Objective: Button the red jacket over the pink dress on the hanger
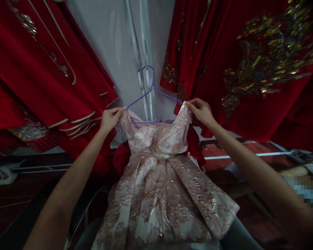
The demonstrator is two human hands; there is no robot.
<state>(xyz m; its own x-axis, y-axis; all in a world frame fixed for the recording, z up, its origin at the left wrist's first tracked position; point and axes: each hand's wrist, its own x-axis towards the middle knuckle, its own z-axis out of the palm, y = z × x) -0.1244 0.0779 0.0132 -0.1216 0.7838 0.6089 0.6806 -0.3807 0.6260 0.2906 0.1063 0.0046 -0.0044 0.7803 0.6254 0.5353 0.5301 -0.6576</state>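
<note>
A pale pink and gold brocade dress (156, 187) with wide shoulder straps and a pleated skirt spreads out before me, its skirt reaching down over my lap. Inside its top sits a purple hanger (153, 83), whose hook rises above the neckline near a pale metal pole. At the left strap, my left hand (111, 119) pinches the fabric between thumb and fingers. My right hand (201, 110) pinches the other strap the same way, close to the hanger's right end. Part of the hanger's arms is hidden by the straps.
Red garments with silver trim (54, 69) hang on the left. More red cloth with gold sequins (266, 59) hangs on the right. Pale metal poles (137, 38) stand before a grey backdrop (99, 31). A white bar (224, 157) runs low behind the dress.
</note>
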